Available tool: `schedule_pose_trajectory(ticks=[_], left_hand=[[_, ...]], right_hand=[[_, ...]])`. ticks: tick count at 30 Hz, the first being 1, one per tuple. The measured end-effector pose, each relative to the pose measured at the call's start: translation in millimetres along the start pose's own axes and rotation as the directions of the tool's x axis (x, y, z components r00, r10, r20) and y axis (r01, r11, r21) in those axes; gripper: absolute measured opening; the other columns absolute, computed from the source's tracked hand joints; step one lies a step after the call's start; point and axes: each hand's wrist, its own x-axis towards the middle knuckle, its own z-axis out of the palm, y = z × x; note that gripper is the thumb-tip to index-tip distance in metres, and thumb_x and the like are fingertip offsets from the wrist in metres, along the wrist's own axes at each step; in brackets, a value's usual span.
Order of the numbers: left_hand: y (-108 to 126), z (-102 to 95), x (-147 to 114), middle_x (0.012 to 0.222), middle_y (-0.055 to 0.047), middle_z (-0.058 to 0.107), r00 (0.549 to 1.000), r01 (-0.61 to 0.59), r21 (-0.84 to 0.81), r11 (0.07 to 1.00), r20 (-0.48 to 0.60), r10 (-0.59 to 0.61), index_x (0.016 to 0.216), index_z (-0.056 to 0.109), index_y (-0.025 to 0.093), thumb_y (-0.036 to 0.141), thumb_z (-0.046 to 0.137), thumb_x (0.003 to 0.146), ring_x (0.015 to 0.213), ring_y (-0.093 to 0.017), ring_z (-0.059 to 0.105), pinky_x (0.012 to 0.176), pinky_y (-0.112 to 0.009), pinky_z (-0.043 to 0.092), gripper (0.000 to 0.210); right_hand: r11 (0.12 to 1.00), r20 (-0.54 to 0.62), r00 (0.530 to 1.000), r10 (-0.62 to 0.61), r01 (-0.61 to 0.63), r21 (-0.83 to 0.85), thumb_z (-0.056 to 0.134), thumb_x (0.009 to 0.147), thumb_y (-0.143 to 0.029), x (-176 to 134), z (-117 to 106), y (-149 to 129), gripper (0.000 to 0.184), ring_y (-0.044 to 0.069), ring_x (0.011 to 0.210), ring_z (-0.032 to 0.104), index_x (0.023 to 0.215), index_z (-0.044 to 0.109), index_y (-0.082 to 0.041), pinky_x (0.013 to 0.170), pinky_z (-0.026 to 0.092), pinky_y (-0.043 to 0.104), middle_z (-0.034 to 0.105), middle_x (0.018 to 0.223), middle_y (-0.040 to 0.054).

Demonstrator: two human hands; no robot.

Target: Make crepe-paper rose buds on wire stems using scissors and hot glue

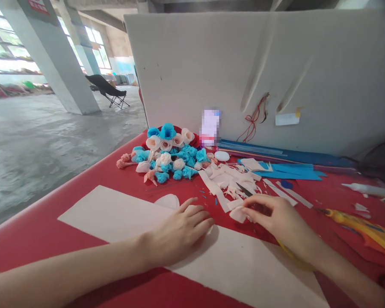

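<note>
Pale pink paper [253, 259], red tabletop [48, 239]

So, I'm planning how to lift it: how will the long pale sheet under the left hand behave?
The long pale sheet looks thin, so it's probably light and rather floppy. Being long, its ends would likely sag if lifted mid-length, near the left hand.

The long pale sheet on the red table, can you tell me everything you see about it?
The long pale sheet is pinkish-white, thin, and looks like paper. It has straight edges and lies flat, slanting across the red table toward the bottom right, where the picture cuts off its near corner. The person's left grip rests on its middle. The right forearm passes over its right part; I can't tell if they touch.
</note>
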Motion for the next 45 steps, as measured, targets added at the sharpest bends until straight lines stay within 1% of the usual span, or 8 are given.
schedule_pose_trajectory(ticks=[6,11,18,29,34,39,42,45], left_hand=[[2.5,2.3,-2.9,0.090,-0.007,0.062,1.000,0.018,-0.017,1.000,-0.002,-0.018,0.097,0.052,0.014,0.009,0.041,0.081,0.094,-0.019,0.054,0.097,-0.040,0.036,0.021],[2.0,2.3,-2.3,0.085,-0.005,0.060,1.000,0.009,-0.008,1.000,-0.011,-0.009,0.098,0.051,0.014,0.007,0.040,0.079,0.082,-0.017,0.054,0.095,-0.041,0.037,0.023],[2.2,4.0,-6.5,0.095,-0.006,0.060,1.000,0.030,-0.019,0.999,0.001,-0.030,0.103,0.049,0.015,0.005,0.041,0.078,0.091,-0.018,0.056,0.102,-0.050,0.029,0.028],[2.7,3.1,-6.0,0.092,-0.005,0.060,0.995,0.073,-0.022,0.997,-0.068,-0.074,0.099,0.045,0.014,0.005,0.039,0.077,0.089,-0.016,0.056,0.102,-0.051,0.027,0.025],[2.0,2.2,-8.5,0.091,-0.004,0.059,0.996,0.038,-0.037,0.999,-0.082,-0.041,0.097,0.045,0.014,0.000,0.032,0.079,0.088,-0.015,0.054,0.105,-0.051,0.019,0.026],[1.8,-1.2,-9.4,0.095,-0.005,0.061,0.999,0.020,-0.098,0.995,-0.038,-0.023,0.096,0.046,0.015,0.000,0.034,0.078,0.093,-0.016,0.054,0.106,-0.050,0.016,0.027],[1.4,-2.3,-8.6,0.097,-0.006,0.061,1.000,0.008,-0.108,0.994,0.013,-0.007,0.095,0.049,0.015,0.001,0.033,0.079,0.096,-0.017,0.053,0.105,-0.049,0.019,0.027],[0.3,-0.6,-8.3,0.098,-0.006,0.061,1.000,-0.013,-0.098,0.995,0.004,0.013,0.095,0.052,0.016,0.003,0.034,0.080,0.098,-0.017,0.053,0.103,-0.047,0.024,0.027]], right_hand=[[1.000,0.054,0.998,-0.023,0.022,0.019,0.054,0.077,-0.029,21.4,31.9,0.4,0.015,0.015,0.062,0.053,0.070,0.061,-0.018,0.059,0.040,0.027,0.062,0.068,0.0017],[1.000,0.108,0.994,-0.018,0.017,0.005,0.055,0.079,-0.029,22.9,38.3,-3.7,0.017,0.012,0.057,0.049,0.071,0.061,-0.015,0.056,0.038,0.025,0.056,0.061,-0.0008],[0.998,0.307,0.952,-0.017,-0.001,0.060,0.054,0.084,-0.030,21.3,45.2,-7.7,0.020,0.012,0.069,0.056,0.077,0.059,-0.012,0.067,0.045,0.028,0.058,0.072,-0.0001],[0.997,0.459,0.888,-0.010,-0.026,0.072,0.055,0.084,-0.027,32.7,39.8,-12.6,0.017,0.013,0.075,0.057,0.079,0.058,-0.011,0.073,0.047,0.032,0.059,0.078,0.0006],[0.991,0.503,0.864,0.001,-0.068,0.114,0.053,0.085,-0.027,31.1,36.5,-18.3,0.017,0.013,0.072,0.056,0.084,0.057,-0.010,0.068,0.048,0.029,0.058,0.079,0.0010],[0.985,0.531,0.847,-0.004,-0.087,0.147,0.050,0.087,-0.030,29.7,34.8,-16.1,0.021,0.011,0.068,0.056,0.087,0.056,-0.010,0.063,0.048,0.027,0.057,0.079,0.0013],[0.990,0.516,0.856,-0.003,-0.072,0.125,0.051,0.087,-0.030,30.3,34.5,-14.9,0.021,0.013,0.073,0.056,0.088,0.056,-0.011,0.068,0.048,0.030,0.058,0.081,0.0019],[0.995,0.519,0.855,-0.010,-0.041,0.088,0.053,0.086,-0.028,31.8,36.2,-15.6,0.018,0.014,0.076,0.057,0.085,0.058,-0.010,0.072,0.048,0.032,0.059,0.082,0.0018]])
